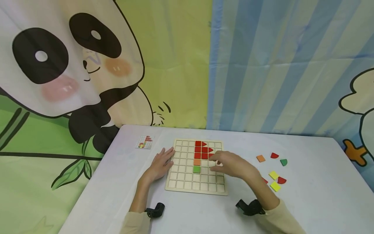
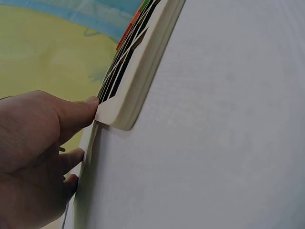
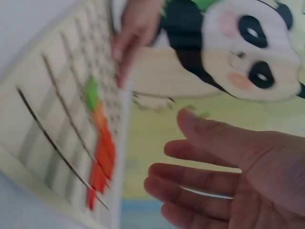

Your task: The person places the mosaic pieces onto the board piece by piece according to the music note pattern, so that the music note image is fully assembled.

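Observation:
A wooden grid board [image 1: 187, 185] lies on the table, holding several red pieces [image 1: 201, 150], an orange square [image 1: 197, 162] and a green square [image 1: 196, 169] in its cells. My left hand [image 1: 160, 163] rests at the board's left edge; the left wrist view shows its thumb touching the board's rim [image 2: 128, 112]. My right hand [image 1: 232, 164] hovers above the right part of the board, fingers apart and slightly bent. In the right wrist view nothing shows between the thumb and fingers of this right hand [image 3: 224, 176].
A small pattern card [image 1: 144, 142] lies left of the board. Loose pieces are scattered to the right: an orange square [image 1: 260, 158], red quarter-rounds [image 1: 274, 155], a green quarter-round [image 1: 283, 162] and yellow squares [image 1: 275, 186]. A printed curtain [image 1: 181, 65] hangs behind the table.

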The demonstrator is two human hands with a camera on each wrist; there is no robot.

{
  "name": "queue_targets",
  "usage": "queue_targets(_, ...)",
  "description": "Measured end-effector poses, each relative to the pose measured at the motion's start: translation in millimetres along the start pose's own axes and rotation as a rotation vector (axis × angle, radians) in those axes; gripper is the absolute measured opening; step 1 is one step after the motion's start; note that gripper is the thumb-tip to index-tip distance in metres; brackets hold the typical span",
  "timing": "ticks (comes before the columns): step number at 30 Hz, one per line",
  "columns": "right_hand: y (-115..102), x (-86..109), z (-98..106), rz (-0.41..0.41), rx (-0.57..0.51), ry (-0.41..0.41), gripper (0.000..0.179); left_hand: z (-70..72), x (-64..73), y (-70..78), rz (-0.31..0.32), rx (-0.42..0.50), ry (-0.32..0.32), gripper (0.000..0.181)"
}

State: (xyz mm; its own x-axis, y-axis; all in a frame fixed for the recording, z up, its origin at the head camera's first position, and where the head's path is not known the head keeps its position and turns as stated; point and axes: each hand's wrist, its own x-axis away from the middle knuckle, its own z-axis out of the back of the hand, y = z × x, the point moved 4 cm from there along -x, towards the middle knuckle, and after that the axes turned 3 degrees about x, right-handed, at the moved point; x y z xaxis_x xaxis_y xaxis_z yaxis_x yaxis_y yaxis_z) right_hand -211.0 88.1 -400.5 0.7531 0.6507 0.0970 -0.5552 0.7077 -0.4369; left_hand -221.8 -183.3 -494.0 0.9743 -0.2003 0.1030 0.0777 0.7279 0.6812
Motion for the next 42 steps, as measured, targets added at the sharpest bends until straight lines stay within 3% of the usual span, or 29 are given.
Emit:
queue_targets(3,14.5,23.3,23.7,-0.083,0.054,0.028,0.039,-0.1,-0.3,2.0,-0.004,0.006,-0.001,0.052)
queue_targets(6,32.5,40.1,30.3,-0.168,0.097,0.032,0.04,-0.8,-0.9,2.2,-0.009,0.004,-0.006,0.052)
queue_targets(10,57.8,54.8,18.3,-0.286,0.126,-0.048,0.035,-1.5,-1.5,0.1,-0.008,-0.003,-0.008,0.052)
queue_targets(19,90.8,65.4,-11.5,-0.357,0.233,-0.112,0.028,-4.4,-1.1,-3.6,-0.004,0.01,-0.016,0.052)
queue_targets(25,98.6,62.8,-16.0,-0.345,0.232,-0.108,0.027,-3.0,-0.8,-2.9,0.0,0.008,-0.019,0.052)
queue_targets(32,100.2,59.4,-10.0,-0.314,0.104,-0.084,0.023,0.0,-0.2,-2.3,-0.003,0.005,-0.005,0.052)
queue_targets(37,82.6,52.6,-7.3,-0.129,-0.036,0.018,0.015,-1.8,-0.4,-4.0,0.0,0.008,-0.012,0.052)
queue_targets(42,43.2,42.0,-8.9,0.064,-0.052,0.056,0.02,-2.2,-0.8,-3.0,-0.001,0.009,-0.014,0.052)
